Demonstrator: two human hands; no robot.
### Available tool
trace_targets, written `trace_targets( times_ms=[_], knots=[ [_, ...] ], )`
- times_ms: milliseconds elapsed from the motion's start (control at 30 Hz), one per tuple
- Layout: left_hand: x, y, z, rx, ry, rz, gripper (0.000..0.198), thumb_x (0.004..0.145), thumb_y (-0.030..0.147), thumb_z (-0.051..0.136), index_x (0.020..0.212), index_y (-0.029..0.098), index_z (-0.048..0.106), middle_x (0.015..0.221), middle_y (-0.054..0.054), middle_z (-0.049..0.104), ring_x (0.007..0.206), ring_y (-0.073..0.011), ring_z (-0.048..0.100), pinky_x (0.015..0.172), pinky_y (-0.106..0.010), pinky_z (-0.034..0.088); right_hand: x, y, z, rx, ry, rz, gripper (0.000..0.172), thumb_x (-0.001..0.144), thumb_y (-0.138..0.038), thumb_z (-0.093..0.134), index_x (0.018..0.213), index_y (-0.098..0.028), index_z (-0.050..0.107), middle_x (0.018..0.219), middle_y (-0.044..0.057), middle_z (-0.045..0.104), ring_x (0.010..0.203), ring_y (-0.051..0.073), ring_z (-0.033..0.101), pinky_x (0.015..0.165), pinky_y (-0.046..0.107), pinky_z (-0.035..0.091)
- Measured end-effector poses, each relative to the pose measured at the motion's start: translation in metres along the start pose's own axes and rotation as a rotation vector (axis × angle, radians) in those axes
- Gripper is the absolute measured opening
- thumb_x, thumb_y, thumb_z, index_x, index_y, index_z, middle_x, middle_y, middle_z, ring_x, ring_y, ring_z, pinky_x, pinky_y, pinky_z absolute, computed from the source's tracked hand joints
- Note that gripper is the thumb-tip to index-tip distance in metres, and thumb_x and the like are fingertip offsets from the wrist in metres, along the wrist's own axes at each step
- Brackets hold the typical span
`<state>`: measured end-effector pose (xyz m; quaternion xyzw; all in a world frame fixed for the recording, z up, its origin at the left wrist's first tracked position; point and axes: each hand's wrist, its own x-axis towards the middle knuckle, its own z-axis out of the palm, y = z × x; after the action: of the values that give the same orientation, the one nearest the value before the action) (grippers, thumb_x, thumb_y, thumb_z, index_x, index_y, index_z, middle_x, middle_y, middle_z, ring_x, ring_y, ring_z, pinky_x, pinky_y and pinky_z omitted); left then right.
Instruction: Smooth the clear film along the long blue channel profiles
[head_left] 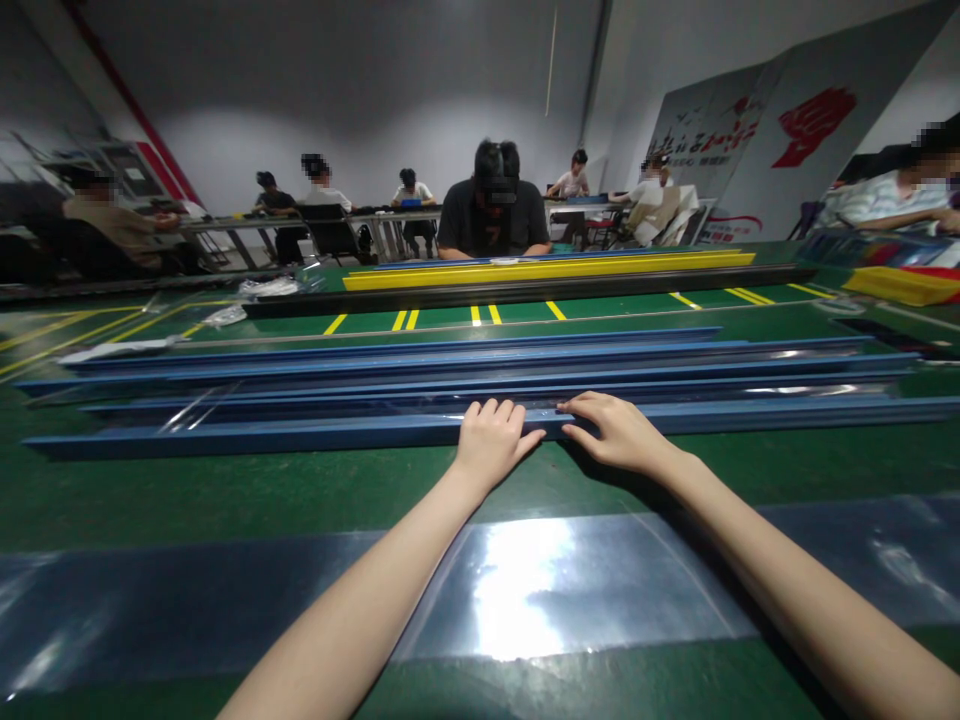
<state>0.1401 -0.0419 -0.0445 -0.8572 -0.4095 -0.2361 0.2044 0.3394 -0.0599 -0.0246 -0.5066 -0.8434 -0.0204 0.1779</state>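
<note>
A long blue channel strip (300, 437) lies crosswise on the green table, nearest of several alike. My left hand (487, 440) is closed over its near wall, fingertips on the inner side and thumb stretched to the right along the front. Just to the right, my right hand (619, 432) grips the same wall, with bent fingers on top and thumb on the near side. A small gap separates the two hands. Clear film (202, 408) shows inside and across the strips. The strip's part under my palms is hidden.
A wide transparent plastic sheet (225, 600) lies flat under my forearms. Farther back are a black strip (525, 288) and a yellow strip (547, 270). A person (495, 205) sits opposite; others sit at tables behind. Yellow pieces (900, 285) lie at the right.
</note>
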Motion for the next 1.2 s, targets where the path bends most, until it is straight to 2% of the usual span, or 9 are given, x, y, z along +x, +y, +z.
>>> trace_targets(
  times_ms=[200, 633, 1200],
  knots=[
    [0.0, 0.0, -0.0004, -0.015, -0.012, -0.002, 0.035, 0.083, 0.049, 0.043, 0.077, 0.017, 0.057, 0.075, -0.006, 0.06, 0.074, -0.0202, 0.052, 0.063, -0.033, 0.029, 0.0001, -0.0011, 0.0002, -0.001, 0.006, 0.002, 0.034, 0.08, -0.03, 0.045, 0.108, -0.017, 0.06, 0.105, 0.01, 0.063, 0.098, 0.021, 0.056, 0.083, 0.033, 0.044],
    [0.0007, 0.0007, -0.0012, -0.006, -0.023, -0.007, 0.035, 0.082, 0.049, 0.044, 0.077, 0.017, 0.057, 0.073, -0.005, 0.061, 0.072, -0.0196, 0.053, 0.063, -0.032, 0.028, -0.0022, -0.003, 0.0006, -0.069, 0.031, -0.034, 0.036, 0.083, -0.031, 0.042, 0.108, -0.012, 0.058, 0.108, 0.012, 0.061, 0.1, 0.021, 0.054, 0.084, 0.032, 0.044],
    [0.0008, -0.0001, -0.0001, -0.011, -0.025, -0.009, 0.036, 0.083, 0.049, 0.043, 0.077, 0.017, 0.057, 0.076, -0.006, 0.062, 0.074, -0.0202, 0.053, 0.063, -0.033, 0.029, -0.0028, -0.0032, 0.0015, -0.044, 0.037, -0.001, 0.035, 0.081, -0.032, 0.043, 0.11, -0.017, 0.058, 0.109, 0.01, 0.061, 0.101, 0.021, 0.055, 0.083, 0.034, 0.045]
  ],
)
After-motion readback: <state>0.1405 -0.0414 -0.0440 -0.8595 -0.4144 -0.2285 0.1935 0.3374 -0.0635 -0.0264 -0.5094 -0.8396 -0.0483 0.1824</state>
